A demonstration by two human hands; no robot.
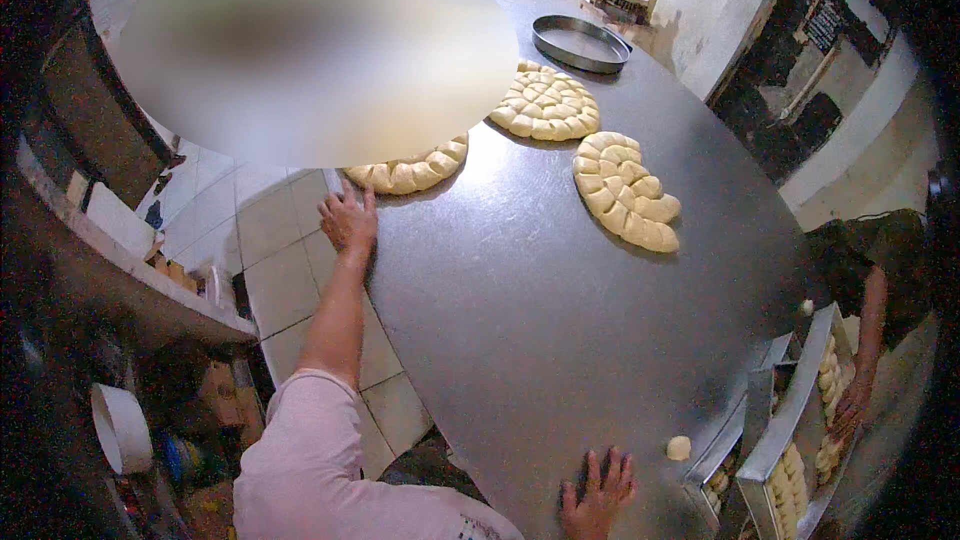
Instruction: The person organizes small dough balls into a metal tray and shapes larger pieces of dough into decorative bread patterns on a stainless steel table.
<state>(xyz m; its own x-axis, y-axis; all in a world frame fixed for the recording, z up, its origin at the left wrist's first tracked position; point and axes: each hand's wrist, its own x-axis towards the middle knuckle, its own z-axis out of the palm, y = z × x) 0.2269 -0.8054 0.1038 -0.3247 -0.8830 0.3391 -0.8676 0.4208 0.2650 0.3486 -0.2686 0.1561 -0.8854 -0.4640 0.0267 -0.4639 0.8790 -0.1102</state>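
My left hand (pixel 350 222) reaches along the left edge of the metal table (pixel 500 290), fingers stretched out. Its fingertips are at the near edge of a round of cut dough (pixel 412 172), much of which a blurred patch hides; I cannot tell if they touch it. My right hand (pixel 600 493) lies flat near the front of the table, fingers spread, holding nothing. A small dough ball (pixel 678 448) is to its right. Farther off are a second round of scored dough (pixel 548 105) and a partial one (pixel 625 190) with a gap in its right side.
A round dark pan (pixel 582 44) stands at the far right. Metal trays (pixel 790 430) with rows of dough pieces fill the lower right, where another person's hand (pixel 852 408) reaches in. On the left, a white round container (pixel 121 428) sits on a shelf.
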